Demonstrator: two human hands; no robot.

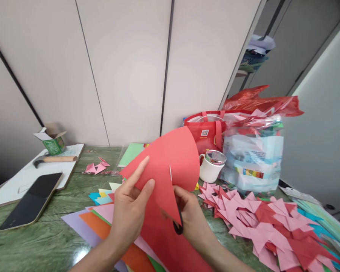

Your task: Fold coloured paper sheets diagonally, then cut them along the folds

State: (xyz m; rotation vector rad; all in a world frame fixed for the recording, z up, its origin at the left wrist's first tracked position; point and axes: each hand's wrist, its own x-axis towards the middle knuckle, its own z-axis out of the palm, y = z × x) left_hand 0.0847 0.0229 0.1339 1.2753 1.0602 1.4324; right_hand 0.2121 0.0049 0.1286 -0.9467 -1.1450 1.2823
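Observation:
A sheet of red paper (158,158) is held up over the table, its right side curling over. My left hand (132,204) pinches its left part between thumb and fingers. In my right hand (191,211) is a pair of scissors (179,226) with black handles; a sliver of blade shows in a slit that runs into the paper. The fingers partly hide the handles. Beneath both hands lies a fanned stack of coloured paper (93,224) in purple, orange, green, pink and red.
Folded pink and red paper pieces (260,226) spread at the right. Behind stand a white mug (211,168), a red bag (205,132) and a filled plastic bag (252,158). At left are a phone (32,200), a hammer (56,159) and a small green box (52,143).

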